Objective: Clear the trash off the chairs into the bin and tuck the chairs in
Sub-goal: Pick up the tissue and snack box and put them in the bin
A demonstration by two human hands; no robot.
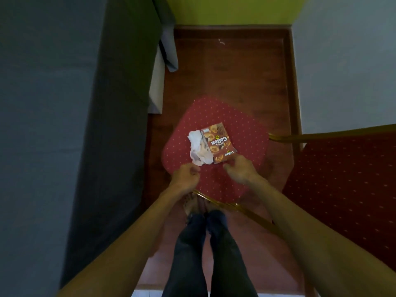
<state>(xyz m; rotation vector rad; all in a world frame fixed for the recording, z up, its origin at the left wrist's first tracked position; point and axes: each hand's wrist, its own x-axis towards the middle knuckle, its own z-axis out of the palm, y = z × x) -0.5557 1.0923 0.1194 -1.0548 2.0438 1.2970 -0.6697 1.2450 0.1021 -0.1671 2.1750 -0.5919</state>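
A dark grey cloth (64, 125) hangs down the whole side left of the red chair seat (240, 129), draped like a table cover, its lower edge just beside the seat's left corner. A pale wall (342, 71) stands to the right of the seat, and a strip of yellow-green wall (225, 9) runs behind it at the top. Reddish-brown wooden floor (225, 71) lies all round and under the seat. A second chair (347, 179), also red with pale dots and a gold frame, sits just right of the seat, its edge close to the seat's right corner.

The seat itself is turned like a diamond, dotted with small pale spots, with a gold metal frame (216, 201) showing at its near corner. The person's legs in dark trousers (205, 254) stand right at that near corner, bare feet against the frame.

Near the middle of the seat lies a brown snack box (218, 144), flat, printed with "Collon". A crumpled white tissue (198, 148) lies touching the box's left side.

The left hand (186, 174) hovers over the seat's near-left part, fingers curled in loosely, tips just beside the tissue; whether they touch it I cannot tell. The right hand (240, 170) is over the near-right part, fingers bent and slightly apart, holding nothing, its fingertips at the near edge of the box
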